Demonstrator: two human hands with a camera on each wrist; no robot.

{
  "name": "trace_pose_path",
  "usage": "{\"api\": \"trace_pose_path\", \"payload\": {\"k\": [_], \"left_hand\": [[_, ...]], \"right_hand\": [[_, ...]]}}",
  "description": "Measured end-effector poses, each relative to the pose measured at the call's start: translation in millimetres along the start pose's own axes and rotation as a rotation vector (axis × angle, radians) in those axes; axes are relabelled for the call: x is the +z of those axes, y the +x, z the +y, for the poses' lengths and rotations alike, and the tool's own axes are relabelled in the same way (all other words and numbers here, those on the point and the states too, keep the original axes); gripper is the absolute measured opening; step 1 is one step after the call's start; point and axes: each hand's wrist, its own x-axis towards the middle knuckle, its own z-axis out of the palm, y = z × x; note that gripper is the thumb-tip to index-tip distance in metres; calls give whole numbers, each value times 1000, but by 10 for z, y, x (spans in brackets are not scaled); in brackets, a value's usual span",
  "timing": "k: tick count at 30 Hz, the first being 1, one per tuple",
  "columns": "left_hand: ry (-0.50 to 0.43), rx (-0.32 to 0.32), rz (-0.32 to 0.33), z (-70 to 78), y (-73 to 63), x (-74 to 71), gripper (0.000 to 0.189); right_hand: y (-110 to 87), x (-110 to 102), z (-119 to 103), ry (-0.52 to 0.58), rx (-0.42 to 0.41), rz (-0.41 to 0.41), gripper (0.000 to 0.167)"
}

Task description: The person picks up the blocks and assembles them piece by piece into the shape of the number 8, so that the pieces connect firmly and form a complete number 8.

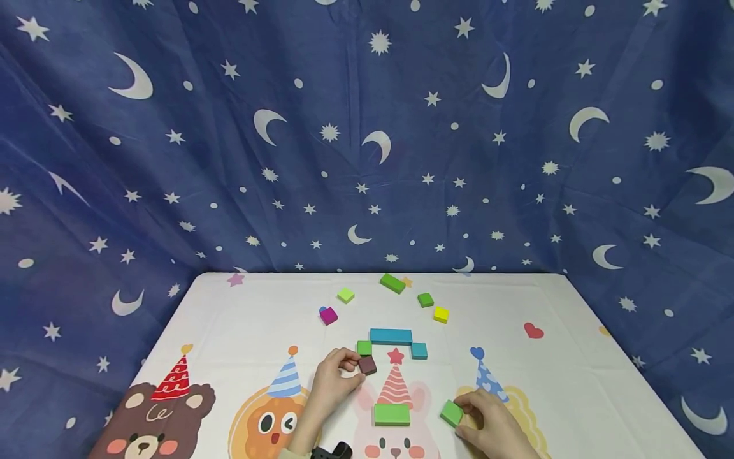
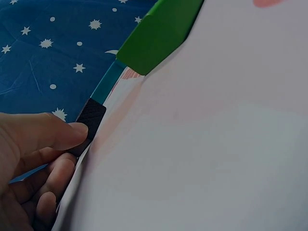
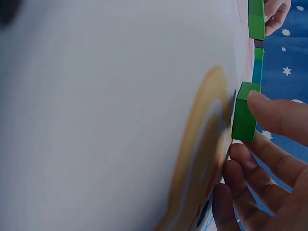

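My left hand point(image 1: 337, 377) pinches a dark brown block point(image 1: 367, 365) between thumb and fingers, right below a small green block point(image 1: 364, 348). In the left wrist view the same brown block point(image 2: 91, 118) lies under the thumb, low at the table surface. At the right, my right hand point(image 1: 492, 422) pinches a green block point(image 1: 452, 413); the right wrist view shows this block point(image 3: 245, 113) between thumb and index finger. A long blue block point(image 1: 391, 336) and a small blue block point(image 1: 419, 351) lie corner to corner beyond the hands. Between the hands rests a long green block point(image 1: 392, 415).
Farther back lie a purple block point(image 1: 329, 316), a lime block point(image 1: 346, 295), a long green block point(image 1: 392, 284), a small dark green block point(image 1: 425, 299) and a yellow block point(image 1: 441, 314). The white tablecloth point(image 1: 241, 331) carries printed cartoon animals. A starry blue curtain point(image 1: 367, 217) hangs behind.
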Motion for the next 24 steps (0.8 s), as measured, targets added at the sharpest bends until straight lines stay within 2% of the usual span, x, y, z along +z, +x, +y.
{"api": "trace_pose_path", "payload": {"k": [8,24], "left_hand": [[-11,-14,-4,15,-9,-5,28],[-7,-9,-3,14,-10,-4,28]], "right_hand": [[30,25,-20,-34,25,-18,39],[36,43,-75,-47,80,9,38]]}}
